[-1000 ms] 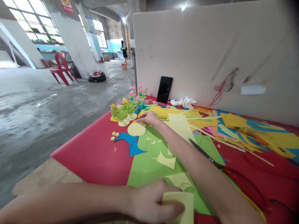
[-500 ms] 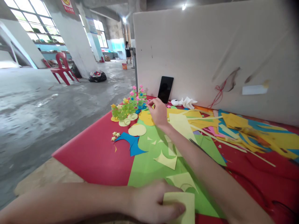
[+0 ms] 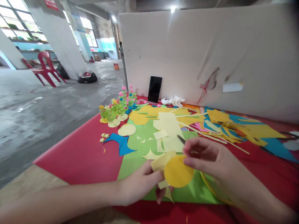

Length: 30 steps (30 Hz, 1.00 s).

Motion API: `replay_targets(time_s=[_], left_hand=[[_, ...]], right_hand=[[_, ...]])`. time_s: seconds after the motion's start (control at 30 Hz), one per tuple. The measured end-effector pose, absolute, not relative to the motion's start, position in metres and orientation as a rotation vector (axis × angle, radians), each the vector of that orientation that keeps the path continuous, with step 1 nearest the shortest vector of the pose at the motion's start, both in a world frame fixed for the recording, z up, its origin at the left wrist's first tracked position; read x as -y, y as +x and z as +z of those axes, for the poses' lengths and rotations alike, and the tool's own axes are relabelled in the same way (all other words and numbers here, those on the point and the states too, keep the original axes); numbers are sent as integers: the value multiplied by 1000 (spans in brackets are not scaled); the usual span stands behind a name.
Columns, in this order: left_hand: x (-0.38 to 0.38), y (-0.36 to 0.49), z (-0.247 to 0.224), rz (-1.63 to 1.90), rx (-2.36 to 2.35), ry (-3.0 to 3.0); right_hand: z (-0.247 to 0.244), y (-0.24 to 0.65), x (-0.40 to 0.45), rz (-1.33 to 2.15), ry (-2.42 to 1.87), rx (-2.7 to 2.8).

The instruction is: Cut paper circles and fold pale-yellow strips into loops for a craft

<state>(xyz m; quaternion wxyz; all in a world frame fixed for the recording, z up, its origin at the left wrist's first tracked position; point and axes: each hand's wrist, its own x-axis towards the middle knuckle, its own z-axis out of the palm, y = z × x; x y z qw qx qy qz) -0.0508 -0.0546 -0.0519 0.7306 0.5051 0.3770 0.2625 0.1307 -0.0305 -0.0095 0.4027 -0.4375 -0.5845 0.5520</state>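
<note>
Between thumb and fingers, my left hand (image 3: 146, 180) holds a pale yellow paper (image 3: 163, 161). A bright yellow paper circle (image 3: 179, 171) overlaps that paper, and my right hand (image 3: 207, 155) pinches the circle's right edge. Dark pointed tips (image 3: 181, 139) stick out beyond my right fingers; the rest of that tool is hidden. Under both hands lies a green sheet (image 3: 144, 130) bearing pale yellow scraps (image 3: 150, 154). A pale yellow circle (image 3: 126, 129) rests farther back on the left, near a blue scrap (image 3: 120, 144).
Small paper plants with stars (image 3: 116, 107) stand at the back left of the red table cover (image 3: 79, 152). A black phone (image 3: 154, 89) leans on the partition (image 3: 175, 46). Yellow and blue offcuts (image 3: 261, 129) cover the right side. A red chair (image 3: 46, 70) stands beyond.
My right hand has come back from beside the paper plants and now pinches the yellow circle. My left hand has raised its pale paper to meet it. The view has shifted right.
</note>
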Motion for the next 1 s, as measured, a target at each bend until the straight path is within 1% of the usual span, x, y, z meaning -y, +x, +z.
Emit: replay_targets(time_s=[0.17,0.33,0.5,0.57,0.63,0.7,0.8,0.9,1.0], left_hand=[[46,-31,-16,640,-659,1135],[37,-16,-1,635,-610,1217],[29,-6,7,622,-592,1276],[26,-6,10,616,-592,1332],[24,-6,13,632,-538,1386],[23,-6,15,662,-488,1396],[23,-2,18,736,-602,1335],[23,1,21,766,-736,1307],[24,-1,25,767,-756,1325]], right_hand=[[-6,147,39,1183,-1130,1469],[9,158,43,952,-1076,1433],[15,165,45,1006,-979,1304],[17,167,45,973,-975,1290],[19,168,45,838,-986,1300],[19,170,46,618,-1025,1329],[19,171,48,409,-1096,1390],[20,172,46,473,-1089,1399],[22,173,42,699,-1064,1431]])
